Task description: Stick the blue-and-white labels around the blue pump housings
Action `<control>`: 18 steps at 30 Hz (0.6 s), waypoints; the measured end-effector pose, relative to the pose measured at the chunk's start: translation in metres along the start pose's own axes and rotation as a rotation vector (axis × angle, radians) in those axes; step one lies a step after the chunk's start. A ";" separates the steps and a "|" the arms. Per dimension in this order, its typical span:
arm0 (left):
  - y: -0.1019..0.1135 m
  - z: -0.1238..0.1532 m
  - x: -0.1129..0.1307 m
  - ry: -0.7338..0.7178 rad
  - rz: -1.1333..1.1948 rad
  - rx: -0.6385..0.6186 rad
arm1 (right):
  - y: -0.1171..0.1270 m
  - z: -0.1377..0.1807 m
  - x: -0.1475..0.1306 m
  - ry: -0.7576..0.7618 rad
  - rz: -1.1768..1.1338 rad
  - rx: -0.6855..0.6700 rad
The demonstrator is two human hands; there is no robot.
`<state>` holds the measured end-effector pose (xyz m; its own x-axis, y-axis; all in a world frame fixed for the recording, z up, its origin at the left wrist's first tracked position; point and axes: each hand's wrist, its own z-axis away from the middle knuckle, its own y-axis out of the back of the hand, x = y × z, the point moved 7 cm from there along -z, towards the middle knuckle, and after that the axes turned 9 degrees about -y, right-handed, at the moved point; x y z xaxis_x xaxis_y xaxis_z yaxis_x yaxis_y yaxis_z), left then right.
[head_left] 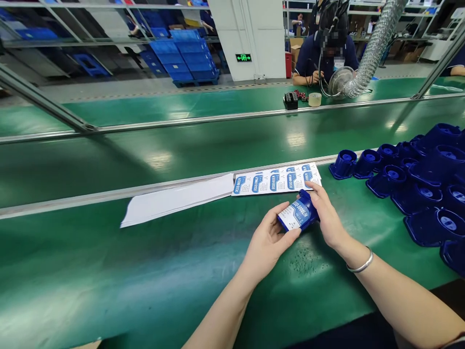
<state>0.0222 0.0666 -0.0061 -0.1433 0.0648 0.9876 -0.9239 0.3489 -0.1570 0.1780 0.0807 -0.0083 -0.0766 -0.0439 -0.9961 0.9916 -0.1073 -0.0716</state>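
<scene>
Between my two hands is a dark blue plastic housing with a blue-and-white printed label on its face. My left hand grips the label side, fingers behind and thumb along the lower edge. On the other side, my right hand is closed round the housing; part of it is hidden by that hand. Just beyond my hands lies a sheet of matching labels. Left of it is a stack of plain white strips.
Several dark blue housings crowd the right of the green bench. A metal rail crosses in front. Beyond it, a person works beside a silver duct hose, with a tape roll nearby. Blue crates stand behind.
</scene>
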 end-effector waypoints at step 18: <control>0.096 0.012 0.062 -0.147 -1.148 0.497 | -0.004 -0.005 0.025 -0.095 0.078 -0.024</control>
<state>-0.0798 0.0930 0.0399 0.8211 -0.1576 0.5486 -0.5705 -0.2562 0.7803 0.1722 0.0851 -0.0337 -0.0080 -0.1456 -0.9893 0.9971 -0.0766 0.0032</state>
